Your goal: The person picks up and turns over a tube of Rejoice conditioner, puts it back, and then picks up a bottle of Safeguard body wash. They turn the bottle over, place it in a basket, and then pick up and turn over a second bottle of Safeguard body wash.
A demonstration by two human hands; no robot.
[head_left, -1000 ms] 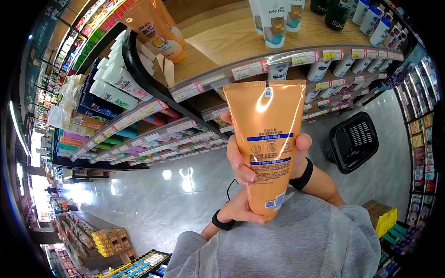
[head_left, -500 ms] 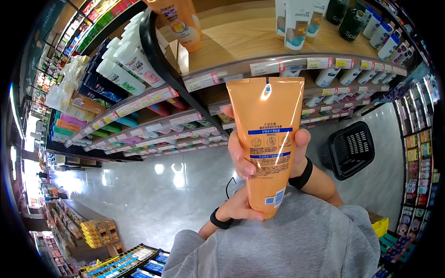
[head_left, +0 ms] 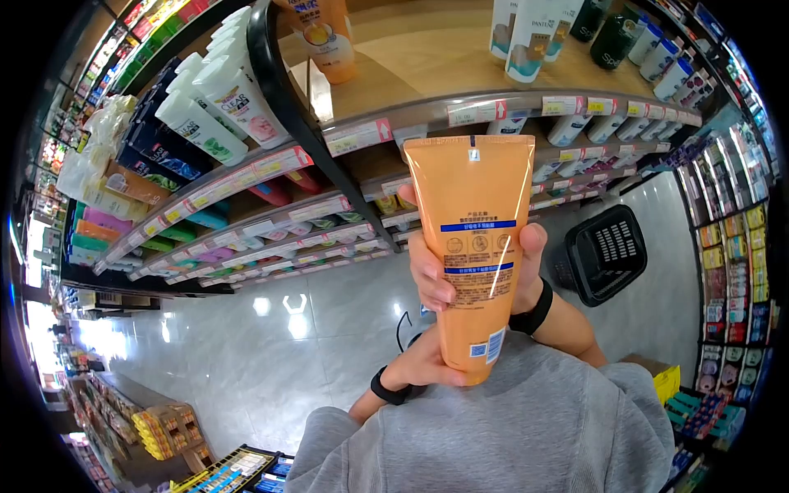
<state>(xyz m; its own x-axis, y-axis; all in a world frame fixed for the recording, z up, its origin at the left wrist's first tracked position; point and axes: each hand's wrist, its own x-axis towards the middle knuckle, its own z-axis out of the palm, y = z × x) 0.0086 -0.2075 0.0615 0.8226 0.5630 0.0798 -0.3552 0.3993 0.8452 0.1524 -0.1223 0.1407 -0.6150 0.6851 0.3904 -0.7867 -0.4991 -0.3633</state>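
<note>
A large orange squeeze tube (head_left: 481,189) is held up in front of my chest, its flat crimped end at the top and its printed back facing me. Blue bands, small print and a barcode show on it. From behind, my right hand (head_left: 528,263) is closed round the tube's middle, with the thumb at the right edge and fingers curled over the left edge. Low down, my left hand (head_left: 419,366) grips the tapered bottom, its thumb across the front; its other fingers are hidden. Both wrists wear black bands.
A wooden shelf (head_left: 411,74) ahead carries white Pantene tubes (head_left: 528,41), dark bottles (head_left: 618,39) and a similar orange tube (head_left: 330,45). White Clear bottles (head_left: 234,94) stand to the left. A black shopping basket (head_left: 604,255) rests on the grey floor at right.
The view has shifted slightly, so the shelves and basket sit a little further left. Both hands keep the same hold on the orange tube.
</note>
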